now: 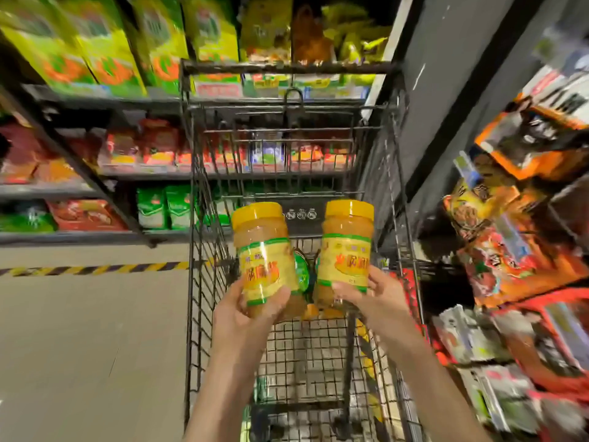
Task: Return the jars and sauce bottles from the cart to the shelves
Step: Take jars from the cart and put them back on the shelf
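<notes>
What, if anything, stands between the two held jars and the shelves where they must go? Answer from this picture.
The left hand and right hand each hold a yellow-lidded jar above the cart. The cart's wire front stands between them and the shelves ahead; toward the right-hand shelves, only its side rail.

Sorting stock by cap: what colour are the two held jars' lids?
Both jars' lids are yellow, clearest in the head view.
</notes>
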Tool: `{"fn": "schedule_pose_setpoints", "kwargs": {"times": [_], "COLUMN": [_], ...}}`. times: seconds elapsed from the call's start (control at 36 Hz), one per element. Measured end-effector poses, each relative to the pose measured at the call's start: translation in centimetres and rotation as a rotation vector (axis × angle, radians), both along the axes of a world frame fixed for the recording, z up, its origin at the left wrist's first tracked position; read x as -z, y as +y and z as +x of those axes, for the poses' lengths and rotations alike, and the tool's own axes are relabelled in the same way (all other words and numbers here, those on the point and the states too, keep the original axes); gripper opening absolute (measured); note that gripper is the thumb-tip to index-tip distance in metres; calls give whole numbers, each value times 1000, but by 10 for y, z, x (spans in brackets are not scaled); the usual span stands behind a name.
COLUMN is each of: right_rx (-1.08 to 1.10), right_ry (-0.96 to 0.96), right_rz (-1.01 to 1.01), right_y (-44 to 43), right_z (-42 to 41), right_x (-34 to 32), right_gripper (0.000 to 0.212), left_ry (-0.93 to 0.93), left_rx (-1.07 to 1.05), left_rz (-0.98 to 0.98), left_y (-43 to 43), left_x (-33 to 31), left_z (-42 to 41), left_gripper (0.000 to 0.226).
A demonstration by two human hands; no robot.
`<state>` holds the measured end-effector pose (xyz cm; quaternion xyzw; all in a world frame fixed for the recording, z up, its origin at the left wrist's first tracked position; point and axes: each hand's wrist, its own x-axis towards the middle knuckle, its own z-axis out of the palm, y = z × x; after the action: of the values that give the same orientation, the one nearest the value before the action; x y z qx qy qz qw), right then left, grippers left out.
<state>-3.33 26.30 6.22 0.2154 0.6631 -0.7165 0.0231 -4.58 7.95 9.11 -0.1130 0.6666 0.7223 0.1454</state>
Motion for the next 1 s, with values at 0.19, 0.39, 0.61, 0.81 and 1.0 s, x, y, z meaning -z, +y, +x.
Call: {"fn": "schedule_pose_setpoints", "kwargs": {"times": [0.19, 0.39, 0.61, 0.81, 1.0], "right_rx": [140, 209, 331, 463, 739], "right_ry": [197, 348, 523, 589, 576], "right_rz": [69, 148, 262, 382, 549], "right_y": [6, 9, 10, 9, 1], "right_z": [101, 192, 270, 323, 372], "right_x": [-61, -129, -204, -256, -277], "right_gripper": [35, 43, 45, 54, 66], "left_ry": [105, 220, 400, 508, 546], "left_rx": [28, 142, 268, 441, 654], "left_rz": [64, 100, 120, 216, 276], "left_y": [6, 8, 13, 26, 44], "left_x": [-69, -128, -197, -242, -261], "left_z": [87, 161, 210, 231, 239], "left_gripper": [67, 40, 54, 68, 85]}}
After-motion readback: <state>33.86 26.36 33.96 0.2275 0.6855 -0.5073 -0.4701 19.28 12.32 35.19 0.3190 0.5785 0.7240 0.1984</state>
